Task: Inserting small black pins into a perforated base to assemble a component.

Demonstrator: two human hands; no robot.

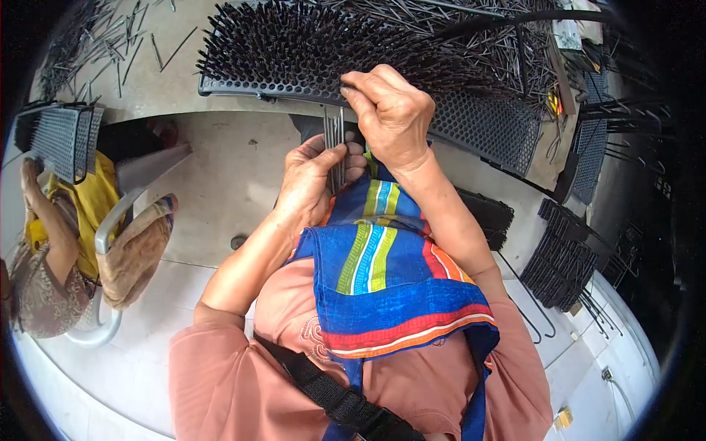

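Note:
My left hand (312, 178) grips a small bundle of thin dark metal pins (334, 140), held upright just below the table edge. My right hand (390, 110) is closed above it, fingertips pinching a pin at the front edge of a black perforated plate (485, 125) on the table. That plate is packed with several upright pins (309, 40) standing in its holes. A blue striped cloth (390, 257) lies over my lap below both hands.
Loose pins (103, 44) are scattered on the table at the far left. Another person sits at the left on a chair (110, 235), near a perforated plate (62, 140). Stacks of black wire pieces (562, 264) lie on the floor to the right.

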